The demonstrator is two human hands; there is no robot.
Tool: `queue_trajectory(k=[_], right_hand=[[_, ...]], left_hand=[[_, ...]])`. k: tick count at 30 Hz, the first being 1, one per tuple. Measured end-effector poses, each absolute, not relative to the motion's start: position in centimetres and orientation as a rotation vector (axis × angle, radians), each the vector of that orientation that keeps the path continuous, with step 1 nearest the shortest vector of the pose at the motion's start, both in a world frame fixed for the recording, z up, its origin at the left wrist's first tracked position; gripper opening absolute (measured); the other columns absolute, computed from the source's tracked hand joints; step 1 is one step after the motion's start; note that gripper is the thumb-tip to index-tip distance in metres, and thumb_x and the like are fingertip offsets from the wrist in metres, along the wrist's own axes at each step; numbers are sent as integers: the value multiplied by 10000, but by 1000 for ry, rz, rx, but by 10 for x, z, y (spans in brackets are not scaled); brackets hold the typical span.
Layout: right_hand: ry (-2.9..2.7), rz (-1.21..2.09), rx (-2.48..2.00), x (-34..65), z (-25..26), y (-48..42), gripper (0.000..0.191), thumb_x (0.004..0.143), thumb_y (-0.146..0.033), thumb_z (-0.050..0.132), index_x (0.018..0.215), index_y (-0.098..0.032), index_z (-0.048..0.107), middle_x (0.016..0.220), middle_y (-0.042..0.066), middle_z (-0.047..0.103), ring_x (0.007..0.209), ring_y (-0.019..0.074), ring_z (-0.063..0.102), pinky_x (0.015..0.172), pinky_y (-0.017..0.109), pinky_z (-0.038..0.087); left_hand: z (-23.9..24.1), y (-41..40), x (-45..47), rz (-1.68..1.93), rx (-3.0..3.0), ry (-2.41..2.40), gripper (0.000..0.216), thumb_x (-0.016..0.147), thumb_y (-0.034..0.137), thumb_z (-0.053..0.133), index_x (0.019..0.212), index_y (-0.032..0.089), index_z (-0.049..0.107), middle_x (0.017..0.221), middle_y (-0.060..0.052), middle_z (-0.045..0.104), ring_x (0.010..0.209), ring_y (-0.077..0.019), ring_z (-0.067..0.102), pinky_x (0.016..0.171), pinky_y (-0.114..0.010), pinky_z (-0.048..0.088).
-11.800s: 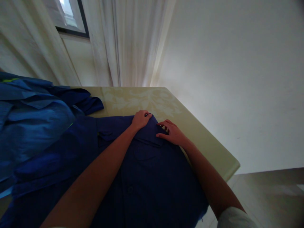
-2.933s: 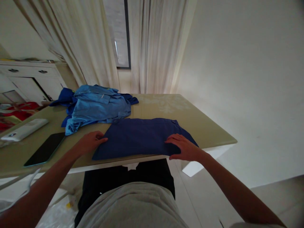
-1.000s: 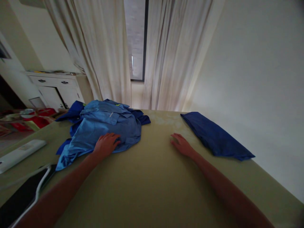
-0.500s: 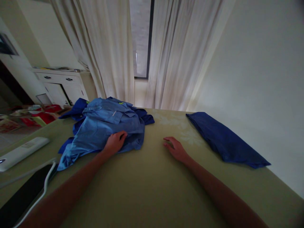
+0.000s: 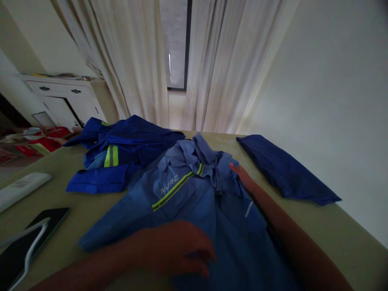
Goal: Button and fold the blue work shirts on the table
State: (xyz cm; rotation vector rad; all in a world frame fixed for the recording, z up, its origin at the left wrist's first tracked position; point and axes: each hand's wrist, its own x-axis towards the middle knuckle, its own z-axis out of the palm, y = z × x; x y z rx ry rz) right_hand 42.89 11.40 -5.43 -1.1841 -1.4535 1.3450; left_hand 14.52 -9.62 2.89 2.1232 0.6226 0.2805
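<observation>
A light blue work shirt [image 5: 194,202] with a yellow-green stripe and white lettering on the chest lies crumpled in the middle of the olive table [image 5: 333,226]. My left hand [image 5: 177,252] is near the bottom edge of the view. Its fingers curl down into the shirt's lower front. My right hand [image 5: 242,178] rests against the shirt's right shoulder by the bunched collar, fingers stretched out. A navy shirt [image 5: 287,173], folded into a long strip, lies at the right side of the table, apart from both hands.
A dark blue jacket [image 5: 121,149] with reflective stripes lies heaped at the back left. A black phone [image 5: 33,232] with a white cable sits at the front left, with a white flat device [image 5: 18,190] behind it. Curtains, a window and a white cabinet [image 5: 60,101] stand beyond.
The light blue shirt has come off the heap and now lies in front of me, uncovering the dark blue jacket. My left hand came back with it. My right hand moved onto its shoulder.
</observation>
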Motion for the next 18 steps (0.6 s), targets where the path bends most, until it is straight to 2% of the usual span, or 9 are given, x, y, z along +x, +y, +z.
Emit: queue_trajectory(k=[2, 3, 5, 8, 10, 13, 16, 18], right_hand=[[-1527, 1289, -1195, 434, -54, 114, 682, 805, -575, 776, 1381, -255, 598, 1317, 115, 717, 1137, 328, 715, 999, 522, 594], [-1580, 1233, -1205, 435, -52, 114, 700, 775, -517, 813, 1386, -253, 595, 1336, 104, 709, 1155, 318, 707, 1017, 524, 584], [-1719, 1127, -1230, 437, -45, 114, 674, 752, -443, 822, 1360, -233, 621, 1335, 93, 710, 1185, 305, 688, 1054, 522, 559], [-1936, 1187, -1227, 445, -21, 110, 528, 739, -387, 822, 1225, -214, 711, 1206, 67, 765, 1123, 301, 707, 1039, 503, 564], [-2051, 1385, -1181, 457, 2, 104, 450, 716, -382, 859, 1117, -206, 754, 1099, 56, 789, 1048, 298, 730, 977, 469, 597], [-2108, 1599, -1157, 478, 32, 97, 410, 740, -462, 868, 1025, -184, 771, 1003, 68, 789, 927, 271, 747, 842, 395, 633], [-1916, 1394, -1244, 495, 40, 106, 454, 835, -610, 753, 934, -166, 745, 922, 90, 766, 840, 231, 734, 770, 352, 629], [-1761, 1084, -1302, 499, 27, 118, 479, 846, -642, 725, 955, -176, 720, 973, 103, 754, 893, 232, 726, 830, 380, 623]], left_hand=[[16, -78, 122, 392, 2208, 1005, 259, 1010, 401, 544, 1101, 264, 744, 1086, -62, 755, 1021, -263, 705, 958, -413, 532], [8, -67, 109, 468, 2240, 1213, 278, 1012, 407, 532, 1122, 241, 726, 1134, -82, 736, 1071, -273, 681, 998, -430, 509], [-11, -44, 82, 587, 2257, 1663, 402, 1019, 416, 480, 1291, 173, 650, 1306, -162, 660, 1226, -326, 601, 1105, -498, 428], [-40, -19, 45, 531, 2199, 2142, 617, 993, 536, 459, 1394, 79, 565, 1380, -255, 589, 1284, -392, 544, 1104, -539, 409], [-52, -8, 29, 444, 2133, 2255, 696, 996, 606, 387, 1395, 65, 567, 1372, -262, 592, 1279, -414, 545, 1078, -547, 425], [-54, 5, 19, 369, 1995, 2323, 681, 1018, 597, 283, 1378, 115, 603, 1358, -233, 619, 1263, -419, 570, 1046, -567, 441], [-43, 19, 23, 306, 1931, 2235, 550, 947, 535, 484, 1330, 176, 649, 1332, -201, 666, 1237, -414, 606, 1037, -567, 452], [-33, 27, 30, 363, 1945, 1987, 455, 866, 456, 607, 1242, 218, 701, 1288, -145, 712, 1209, -379, 638, 1066, -518, 459]])
